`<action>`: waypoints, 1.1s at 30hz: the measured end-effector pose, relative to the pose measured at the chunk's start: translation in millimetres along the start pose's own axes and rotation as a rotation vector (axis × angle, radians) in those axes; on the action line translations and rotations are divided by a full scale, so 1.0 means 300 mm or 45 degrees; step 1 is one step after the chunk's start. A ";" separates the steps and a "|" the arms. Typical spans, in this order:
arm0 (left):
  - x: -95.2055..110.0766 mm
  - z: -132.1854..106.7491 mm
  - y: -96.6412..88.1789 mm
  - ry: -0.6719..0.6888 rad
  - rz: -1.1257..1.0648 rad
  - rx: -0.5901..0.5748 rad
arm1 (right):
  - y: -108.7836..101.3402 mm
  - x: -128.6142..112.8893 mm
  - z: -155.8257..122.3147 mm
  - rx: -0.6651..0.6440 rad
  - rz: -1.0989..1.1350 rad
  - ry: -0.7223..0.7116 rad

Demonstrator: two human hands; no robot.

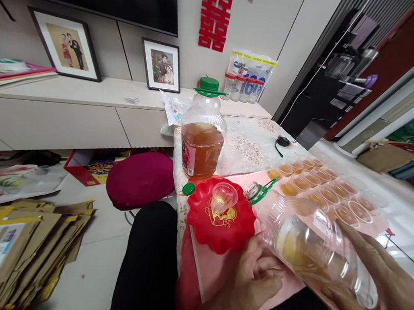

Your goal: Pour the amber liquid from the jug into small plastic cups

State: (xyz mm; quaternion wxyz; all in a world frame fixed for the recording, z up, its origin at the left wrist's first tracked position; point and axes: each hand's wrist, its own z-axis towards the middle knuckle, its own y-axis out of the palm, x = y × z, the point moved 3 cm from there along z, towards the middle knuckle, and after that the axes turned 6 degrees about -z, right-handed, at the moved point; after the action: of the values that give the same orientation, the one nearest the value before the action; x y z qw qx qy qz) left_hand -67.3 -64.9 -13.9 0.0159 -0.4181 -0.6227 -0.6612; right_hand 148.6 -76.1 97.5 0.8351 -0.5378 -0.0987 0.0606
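My right hand [381, 287] is wrapped around a clear plastic bottle [311, 247] tipped on its side, a little amber liquid pooled inside, its open mouth pointing toward a small clear cup [224, 196]. That cup stands on a red scalloped plate [221, 225]. My left hand [257, 276] cups the underside of the tilted bottle, fingers curled. A green cap [188, 188] lies by the plate. A large bottle [202, 135] with a green lid, half full of amber liquid, stands upright behind. Rows of several small cups [322, 187] filled with amber liquid sit on a pink sheet.
A low table [252, 145] with a patterned cloth holds everything. A maroon cushion [140, 178] and flattened cardboard [15, 248] lie on the floor at left. Framed photos [66, 45] and small jars [241, 88] stand on the cabinet behind.
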 end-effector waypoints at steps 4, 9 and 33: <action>-0.017 0.001 -0.003 0.009 -0.070 0.034 | -0.005 0.004 0.009 -0.088 -0.153 -0.121; -0.019 0.001 0.001 0.053 -0.074 0.001 | -0.010 0.015 0.021 -0.103 -0.152 -0.140; -0.001 0.009 0.008 0.075 -0.233 -0.063 | -0.023 -0.004 0.086 -0.122 -0.269 -0.293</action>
State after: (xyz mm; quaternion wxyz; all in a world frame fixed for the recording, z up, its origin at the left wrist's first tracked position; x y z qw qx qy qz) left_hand -64.4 -63.2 -12.4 -0.0364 -0.3402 -0.6410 -0.6871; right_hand 141.6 -56.3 114.0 0.7934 -0.5531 -0.2524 0.0288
